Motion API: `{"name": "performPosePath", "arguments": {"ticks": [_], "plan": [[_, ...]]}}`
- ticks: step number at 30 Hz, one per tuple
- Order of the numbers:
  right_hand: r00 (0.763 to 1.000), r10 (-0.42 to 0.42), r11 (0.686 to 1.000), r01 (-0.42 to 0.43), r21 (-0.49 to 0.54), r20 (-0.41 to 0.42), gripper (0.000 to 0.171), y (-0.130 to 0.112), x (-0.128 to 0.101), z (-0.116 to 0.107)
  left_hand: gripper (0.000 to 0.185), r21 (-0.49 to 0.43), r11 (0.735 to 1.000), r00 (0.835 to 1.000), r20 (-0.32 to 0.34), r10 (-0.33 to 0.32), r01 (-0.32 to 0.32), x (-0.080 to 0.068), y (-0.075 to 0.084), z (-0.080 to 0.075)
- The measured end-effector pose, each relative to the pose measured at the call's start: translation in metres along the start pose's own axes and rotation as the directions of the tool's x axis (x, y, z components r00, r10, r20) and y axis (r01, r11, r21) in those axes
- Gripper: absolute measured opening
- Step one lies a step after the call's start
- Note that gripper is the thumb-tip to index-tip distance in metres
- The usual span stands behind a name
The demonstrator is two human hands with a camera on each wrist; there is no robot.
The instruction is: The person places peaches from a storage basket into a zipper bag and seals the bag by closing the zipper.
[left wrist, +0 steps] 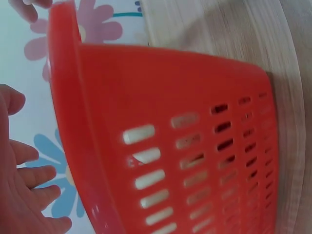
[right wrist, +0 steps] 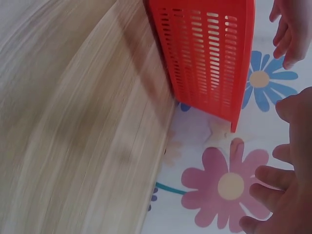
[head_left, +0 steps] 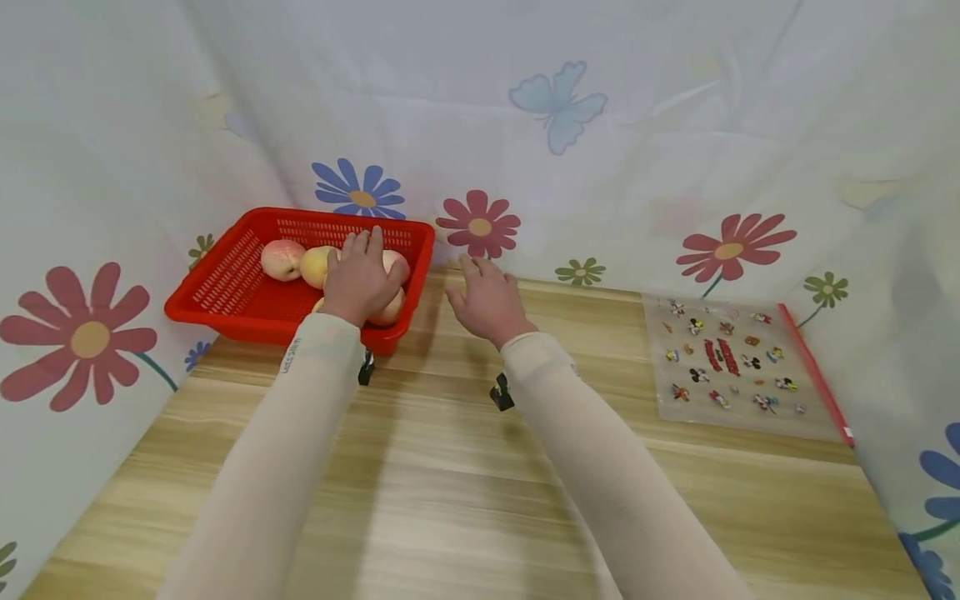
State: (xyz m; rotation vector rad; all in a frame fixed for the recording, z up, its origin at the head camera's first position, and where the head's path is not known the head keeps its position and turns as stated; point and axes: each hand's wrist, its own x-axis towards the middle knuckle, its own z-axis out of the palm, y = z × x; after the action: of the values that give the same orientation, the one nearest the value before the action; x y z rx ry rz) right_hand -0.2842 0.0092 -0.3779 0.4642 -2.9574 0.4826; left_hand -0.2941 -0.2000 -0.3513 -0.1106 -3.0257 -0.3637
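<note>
A red plastic basket with slotted walls stands on the table at the back left, several peaches inside it. My left hand is over the basket's right part, fingers spread and relaxed, overlapping some of the peaches in the head view. In the left wrist view its fingers appear beyond the basket rim with nothing in them. To the right of the basket, my right hand hovers above the table, fingers extended and apart from the basket. The right wrist view shows those fingers bare.
A transparent zip bag with small cartoon prints and a red slider strip lies flat at the right. The wood-grain table meets a white flowered cloth behind and at both sides.
</note>
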Motion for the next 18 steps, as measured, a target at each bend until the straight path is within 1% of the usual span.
{"name": "performPosePath", "arguments": {"ticks": [6,11,14,18], "plan": [[1.0,-0.012,1.0,0.012,0.014,0.001,0.064,-0.01,0.002,0.002,0.077,-0.021,0.999,0.999,0.033,-0.041,0.042,-0.002,-0.016,-0.001],[1.0,-0.028,0.999,0.027,0.031,0.006,0.067,-0.015,0.003,0.005,0.076,-0.033,0.998,0.999,0.015,-0.048,0.049,-0.005,-0.03,-0.002],[0.999,-0.039,0.998,0.039,0.044,0.002,0.068,-0.017,0.003,0.007,0.075,-0.031,0.998,0.999,0.001,-0.048,0.048,-0.006,-0.036,-0.004],[0.999,-0.047,0.996,0.047,0.071,-0.008,0.069,-0.02,0.003,0.012,0.075,-0.026,0.997,0.998,-0.001,-0.068,0.068,-0.009,-0.043,-0.006]]}}
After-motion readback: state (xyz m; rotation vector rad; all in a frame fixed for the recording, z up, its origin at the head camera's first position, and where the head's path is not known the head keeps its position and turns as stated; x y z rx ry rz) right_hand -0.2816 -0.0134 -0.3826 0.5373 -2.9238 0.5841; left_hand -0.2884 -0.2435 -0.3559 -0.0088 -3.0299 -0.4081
